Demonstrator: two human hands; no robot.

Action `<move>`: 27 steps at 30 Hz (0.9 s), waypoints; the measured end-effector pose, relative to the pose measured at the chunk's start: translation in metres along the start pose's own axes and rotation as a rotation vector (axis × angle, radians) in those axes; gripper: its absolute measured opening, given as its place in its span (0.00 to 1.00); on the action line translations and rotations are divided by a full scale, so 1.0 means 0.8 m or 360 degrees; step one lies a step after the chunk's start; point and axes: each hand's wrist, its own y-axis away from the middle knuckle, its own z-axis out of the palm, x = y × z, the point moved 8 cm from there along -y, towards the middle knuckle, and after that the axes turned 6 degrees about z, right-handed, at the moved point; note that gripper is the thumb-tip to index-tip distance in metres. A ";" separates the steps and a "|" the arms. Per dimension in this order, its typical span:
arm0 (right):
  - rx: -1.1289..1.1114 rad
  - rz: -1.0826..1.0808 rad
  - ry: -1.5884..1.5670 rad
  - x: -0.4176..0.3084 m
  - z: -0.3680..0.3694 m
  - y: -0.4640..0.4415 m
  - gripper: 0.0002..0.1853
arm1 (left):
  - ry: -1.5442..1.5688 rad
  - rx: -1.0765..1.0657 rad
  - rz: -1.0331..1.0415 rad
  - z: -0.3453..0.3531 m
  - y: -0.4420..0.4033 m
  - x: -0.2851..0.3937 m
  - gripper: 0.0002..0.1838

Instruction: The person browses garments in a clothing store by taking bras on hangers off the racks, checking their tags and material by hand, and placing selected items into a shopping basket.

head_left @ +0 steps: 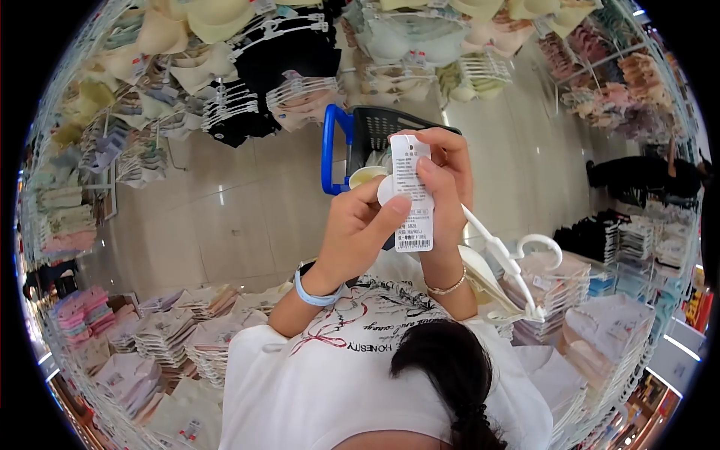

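A white printed hang tag [414, 232] with a barcode at its lower end is held up in front of my chest. My left hand [356, 229] pinches it from the left, thumb across its face. Fingers of my right hand [448, 176] close round its right edge, with the thumb on the print. A round white piece [385, 192] shows by my left fingertips. To the right, a white hanger [510, 262] with a cream bra [484, 274] hangs beside my right forearm; what supports it is hidden.
Behind my hands stands a dark shopping basket with a blue handle [328, 150]. Racks of bras on hangers [289, 45] line the far side. Stacks of folded garments [161, 337] lie close on my left, with more stacks [607, 322] on my right. A person in black [645, 176] is at the far right.
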 end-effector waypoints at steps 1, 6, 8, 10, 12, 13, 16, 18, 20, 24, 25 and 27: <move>0.0038 0.0015 -0.0070 0.005 -0.005 0.000 0.13 | 0.0045 0.0004 -0.0003 0.000 -0.002 -0.004 0.12; 0.0137 0.0171 -0.0131 0.040 -0.051 -0.008 0.14 | -0.0019 0.0121 -0.0084 -0.019 -0.020 -0.052 0.12; 0.0114 0.0198 -0.0246 0.071 -0.081 -0.009 0.12 | -0.0175 0.0187 -0.0213 -0.039 -0.032 -0.091 0.13; 0.0270 0.0531 -0.0647 0.129 -0.123 0.000 0.10 | -0.0205 0.0204 -0.0244 -0.055 -0.038 -0.136 0.13; 0.0318 0.0608 -0.0605 0.159 -0.157 0.001 0.08 | -0.0394 0.0141 -0.0330 -0.072 -0.038 -0.198 0.12; 0.0396 0.0606 -0.0495 0.169 -0.179 -0.001 0.08 | -0.0393 0.0165 -0.0325 -0.086 -0.034 -0.227 0.12; 0.0497 0.0708 -0.0368 0.209 -0.252 -0.009 0.07 | -0.0798 0.0123 -0.0581 -0.123 -0.010 -0.304 0.12; 0.0432 0.0931 -0.0423 0.265 -0.303 -0.008 0.05 | -0.0846 0.0383 -0.0422 -0.138 0.004 -0.307 0.13; 0.0499 0.1027 -0.0462 0.317 -0.350 -0.003 0.07 | -0.0653 0.0443 -0.0579 -0.132 0.011 -0.278 0.13; 0.0641 0.1195 -0.0436 0.406 -0.418 -0.001 0.07 | -0.0810 0.0750 -0.0357 -0.149 0.024 -0.178 0.15; 0.0328 0.1142 0.0086 0.408 -0.419 -0.011 0.08 | -0.0870 0.0854 -0.0238 -0.148 0.032 -0.130 0.14; 0.0069 0.1087 0.0406 0.437 -0.426 -0.013 0.11 | -0.1373 0.1235 -0.0150 -0.134 0.059 0.001 0.13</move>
